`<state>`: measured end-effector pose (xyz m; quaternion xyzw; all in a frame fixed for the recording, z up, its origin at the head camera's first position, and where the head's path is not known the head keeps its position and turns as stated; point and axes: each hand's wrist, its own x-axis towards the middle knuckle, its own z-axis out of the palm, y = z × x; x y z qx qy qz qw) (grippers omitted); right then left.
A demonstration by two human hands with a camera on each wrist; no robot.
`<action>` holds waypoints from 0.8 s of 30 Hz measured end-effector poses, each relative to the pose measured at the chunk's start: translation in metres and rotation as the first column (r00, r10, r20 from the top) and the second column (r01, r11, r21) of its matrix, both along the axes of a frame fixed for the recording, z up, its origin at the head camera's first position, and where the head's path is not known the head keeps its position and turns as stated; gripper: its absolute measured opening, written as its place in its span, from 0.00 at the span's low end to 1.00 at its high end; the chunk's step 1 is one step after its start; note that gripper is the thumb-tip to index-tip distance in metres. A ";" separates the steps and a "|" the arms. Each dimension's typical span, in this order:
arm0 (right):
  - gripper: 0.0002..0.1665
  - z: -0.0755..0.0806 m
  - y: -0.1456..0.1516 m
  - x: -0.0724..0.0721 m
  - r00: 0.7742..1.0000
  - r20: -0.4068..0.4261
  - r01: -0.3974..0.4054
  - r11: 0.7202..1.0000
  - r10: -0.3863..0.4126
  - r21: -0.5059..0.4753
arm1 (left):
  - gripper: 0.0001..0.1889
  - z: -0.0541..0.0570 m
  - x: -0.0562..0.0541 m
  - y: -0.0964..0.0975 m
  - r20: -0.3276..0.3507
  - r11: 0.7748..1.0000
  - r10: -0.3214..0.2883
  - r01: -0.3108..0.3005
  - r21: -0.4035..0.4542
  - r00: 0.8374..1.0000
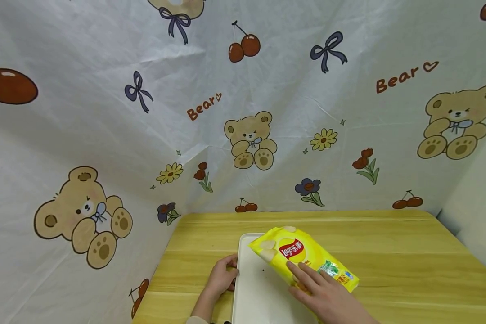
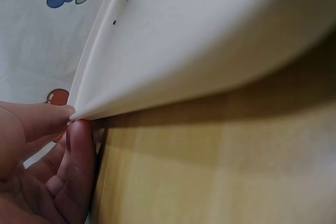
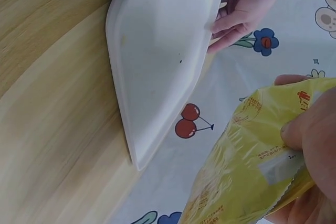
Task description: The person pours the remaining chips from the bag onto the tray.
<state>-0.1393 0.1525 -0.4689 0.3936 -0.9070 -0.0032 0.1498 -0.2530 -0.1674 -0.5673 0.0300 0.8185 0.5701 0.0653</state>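
A yellow Lay's potato chip bag (image 1: 317, 251) is held up at a slant over the right part of a white tray (image 1: 251, 290). My right hand (image 1: 321, 290) grips it, fingers spread over the printed front. In the right wrist view, the thumb (image 3: 295, 132) presses the back of the chip bag (image 3: 236, 166). My left hand (image 1: 220, 276) is at the tray's left edge. Seen from the left wrist, the thumb and a finger of my left hand (image 2: 50, 156) pinch the rim of the tray (image 2: 157, 35). Small dark specks mark the tray's surface.
The tray is over a wooden table (image 1: 405, 256) with light yellow grain. Behind the table and along its left side hangs a white cloth (image 1: 283, 94) printed with bears, cherries, bows and flowers. A pale surface (image 1: 475, 207) borders the table on the right.
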 end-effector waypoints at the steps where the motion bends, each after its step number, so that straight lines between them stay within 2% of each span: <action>1: 0.44 0.000 -0.001 0.000 1.000 -0.008 -0.004 1.000 0.004 -0.005 | 0.29 0.000 0.000 0.000 -0.001 1.000 0.000 0.000 0.000 1.000; 10: 0.39 0.000 -0.006 0.001 0.999 -0.040 -0.038 0.999 0.037 -0.029 | 0.28 0.000 0.000 0.000 -0.002 1.000 -0.003 0.003 -0.001 1.000; 15: 0.36 0.000 -0.008 0.002 0.999 -0.022 -0.049 0.998 0.048 -0.040 | 0.28 -0.001 0.000 0.000 -0.013 1.000 -0.002 0.002 -0.008 1.000; 20: 0.32 -0.001 -0.010 0.003 0.997 -0.057 -0.061 0.996 0.057 -0.064 | 0.27 -0.004 -0.002 -0.001 -0.024 1.000 0.002 -0.002 -0.014 1.000; 24: 0.32 0.002 -0.012 0.004 0.999 -0.010 -0.047 0.997 0.047 -0.068 | 0.27 -0.004 -0.003 -0.001 -0.024 1.000 0.002 -0.002 -0.015 1.000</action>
